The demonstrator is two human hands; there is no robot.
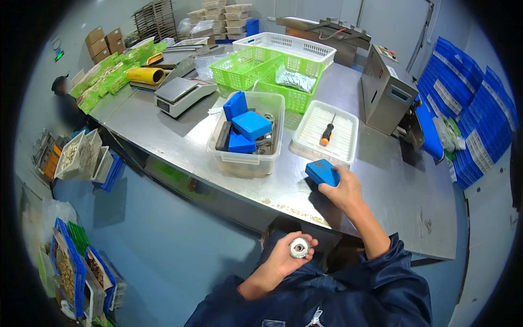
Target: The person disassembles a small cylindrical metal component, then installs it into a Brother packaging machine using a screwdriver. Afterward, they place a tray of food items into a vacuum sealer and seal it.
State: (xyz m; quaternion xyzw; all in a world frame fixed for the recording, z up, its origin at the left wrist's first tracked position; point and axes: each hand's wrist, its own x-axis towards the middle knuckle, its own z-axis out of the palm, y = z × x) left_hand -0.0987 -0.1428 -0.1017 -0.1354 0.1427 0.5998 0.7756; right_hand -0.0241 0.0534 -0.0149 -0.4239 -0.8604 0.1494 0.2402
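Note:
My left hand (279, 262), palm up off the table's front edge, is closed around a round metal part (299, 248) with a hole in its centre. My right hand (346, 192) grips a small blue box (322, 172) by its right end, just over the steel table. Left of it stands a clear plastic tub (239, 163) holding several blue boxes (252, 125) and loose metal parts. Beyond the right hand, a white ribbed tray (305, 132) carries a screwdriver (327, 133) with a black and orange handle.
Green baskets (239, 68) and a white crate (321, 52) stand behind the tub, with a scale (182, 95) to their left. At right is a steel machine (381, 90) with a blue belt, near stacked blue crates (474, 109). Another person (68, 106) is at far left.

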